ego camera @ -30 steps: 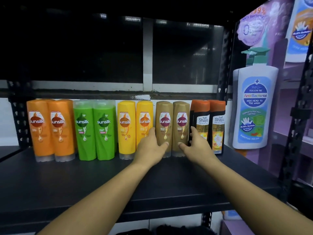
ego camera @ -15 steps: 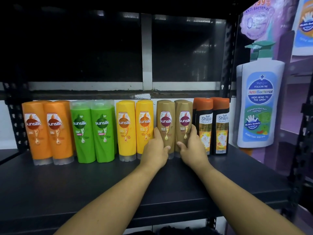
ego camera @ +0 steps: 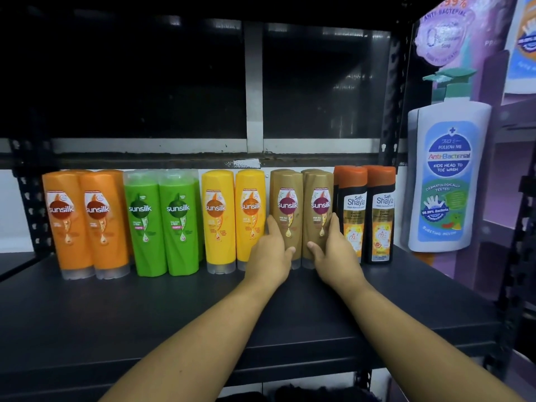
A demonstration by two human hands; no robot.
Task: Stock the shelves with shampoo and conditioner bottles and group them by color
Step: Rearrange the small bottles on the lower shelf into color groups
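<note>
A row of bottles stands at the back of the dark shelf, grouped by colour. From the left come two orange bottles, two green bottles, two yellow bottles, the left brown bottle, the right brown bottle and two black bottles with orange caps. More bottles stand behind some of them. My left hand grips the left brown bottle from its left side. My right hand grips the right brown bottle from its right side, fingers wedged against the black bottle.
A large cardboard display in the shape of a white pump bottle hangs on the purple stand to the right. Black perforated uprights frame the shelf. The shelf's front half is bare dark board. Another shelf lies below.
Both hands have slid from the base of the brown bottles up onto their outer sides and closed around them. The view has shifted slightly to the left.
</note>
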